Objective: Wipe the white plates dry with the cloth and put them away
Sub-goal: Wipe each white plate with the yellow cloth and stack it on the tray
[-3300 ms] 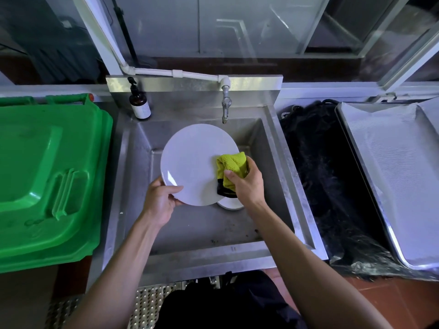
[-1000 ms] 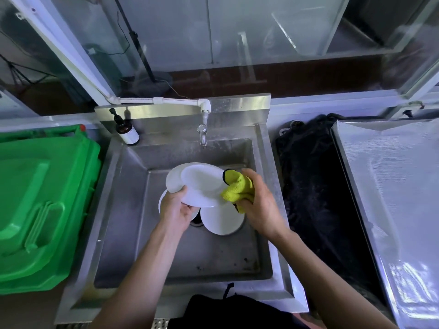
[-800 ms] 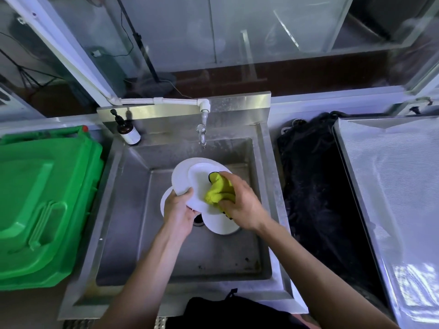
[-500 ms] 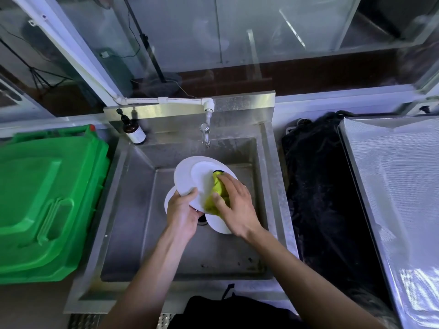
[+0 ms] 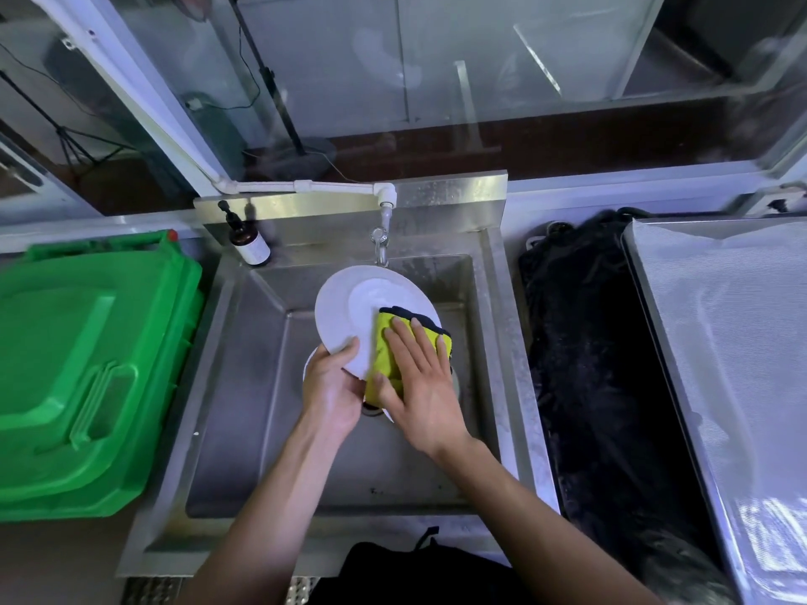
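We hold white plate point(image 5: 345, 312) tilted over steel sink point(image 5: 244, 386), under tap point(image 5: 380, 244). Our left hand point(image 5: 332, 386) grips plate's near rim, thumb on top. Our right hand point(image 5: 419, 377) lies flat, fingers straight, pressing yellow cloth point(image 5: 384, 342) against plate's face. More white plates lie below in basin, mostly hidden. Green bin lid point(image 5: 87, 364) beside sink, left.

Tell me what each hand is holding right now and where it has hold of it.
The left hand grips the white plate by its near rim. The right hand presses the yellow cloth flat against the plate.
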A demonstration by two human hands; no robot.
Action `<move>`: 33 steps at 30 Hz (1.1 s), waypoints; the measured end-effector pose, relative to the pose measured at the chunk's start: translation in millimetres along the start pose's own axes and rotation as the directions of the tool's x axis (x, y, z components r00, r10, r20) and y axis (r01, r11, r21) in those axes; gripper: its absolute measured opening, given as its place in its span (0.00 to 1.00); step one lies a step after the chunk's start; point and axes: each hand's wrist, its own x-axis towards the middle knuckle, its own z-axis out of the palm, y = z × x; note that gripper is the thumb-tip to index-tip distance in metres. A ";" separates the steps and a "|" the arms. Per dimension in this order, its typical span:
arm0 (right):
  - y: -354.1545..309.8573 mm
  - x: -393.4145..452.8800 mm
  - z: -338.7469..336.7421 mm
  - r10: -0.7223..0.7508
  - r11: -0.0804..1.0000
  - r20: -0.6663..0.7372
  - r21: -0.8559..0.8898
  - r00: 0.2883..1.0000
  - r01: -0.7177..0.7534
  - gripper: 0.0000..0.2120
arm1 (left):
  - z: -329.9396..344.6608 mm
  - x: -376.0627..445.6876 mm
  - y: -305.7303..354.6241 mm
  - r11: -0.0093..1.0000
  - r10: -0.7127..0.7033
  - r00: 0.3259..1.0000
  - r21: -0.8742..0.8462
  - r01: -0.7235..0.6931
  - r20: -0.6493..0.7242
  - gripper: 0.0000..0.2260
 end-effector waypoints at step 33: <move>30.2 49.7 -34.4 0.346 0.908 0.010 0.248 0.938 -0.337 0.30 | -37.9 -3.7 13.4 0.971 -0.066 0.943 0.239 -0.015 0.327 0.25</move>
